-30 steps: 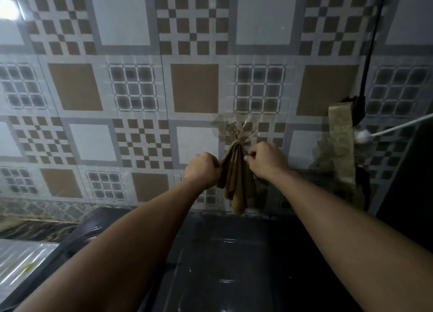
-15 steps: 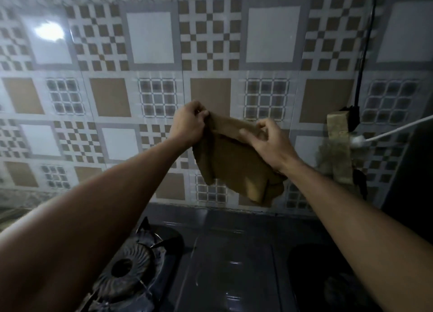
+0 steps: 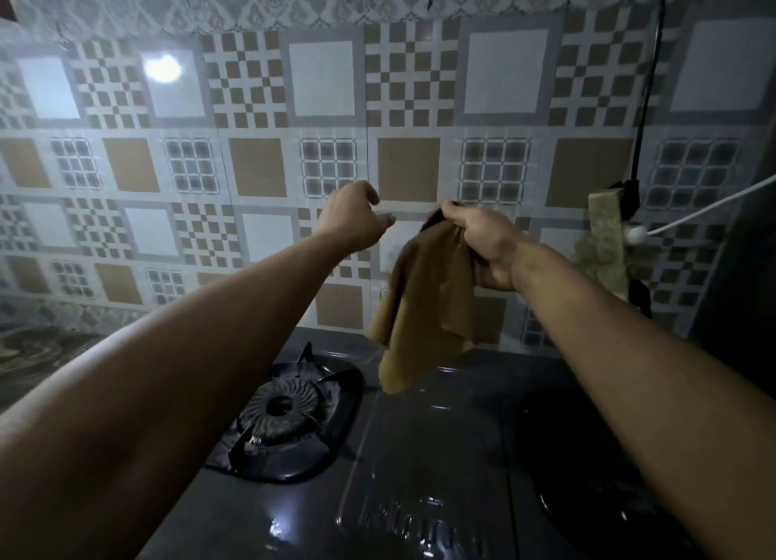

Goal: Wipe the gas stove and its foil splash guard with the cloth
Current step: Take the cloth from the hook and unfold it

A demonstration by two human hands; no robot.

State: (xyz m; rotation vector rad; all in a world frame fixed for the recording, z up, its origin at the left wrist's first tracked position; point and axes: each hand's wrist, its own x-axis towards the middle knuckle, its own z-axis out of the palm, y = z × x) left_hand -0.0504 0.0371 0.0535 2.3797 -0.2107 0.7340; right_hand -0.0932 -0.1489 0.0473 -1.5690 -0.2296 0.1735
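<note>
A brown cloth (image 3: 424, 303) hangs from my right hand (image 3: 483, 244), which grips its top edge above the stove. My left hand (image 3: 352, 219) is just to the left of it at the same height, fingers loosely curled and holding nothing. Below lies the dark gas stove (image 3: 420, 475) with its left burner (image 3: 281, 412) in view; the right burner is lost in shadow under my right forearm. The patterned, shiny splash guard (image 3: 260, 168) covers the wall behind the stove.
A sponge-like strip (image 3: 604, 240) hangs on the wall at the right beside a black cable (image 3: 648, 97) and a white cord (image 3: 705, 206). A dark patterned counter (image 3: 38, 349) lies to the left of the stove.
The cloth came off its wall hook and was spread between both hands. Now my left hand has let go and the cloth dangles from my right hand alone.
</note>
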